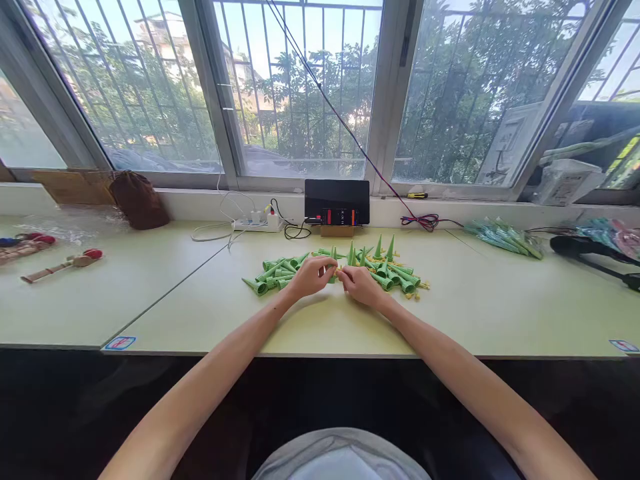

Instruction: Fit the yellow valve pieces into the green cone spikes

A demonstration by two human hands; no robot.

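Note:
My left hand (311, 277) and my right hand (361, 285) meet at the middle of the pale green table (200, 313). The left hand's fingers are pinched round a green cone-shaped plastic piece (332, 273). The right hand's fingers are closed on a small yellow part (341, 273) at the cone's end. A heap of green cones (275, 273) lies left of the hands, and more cones with small yellow parts (395, 273) lie to the right, some standing upright.
A black device on a stand (337, 202) sits behind the pile under the window. A power strip with cables (257, 222), a brown pouch (139, 199), wooden toys (60, 265), bagged green items (503, 237) and a black object (590, 252) lie around.

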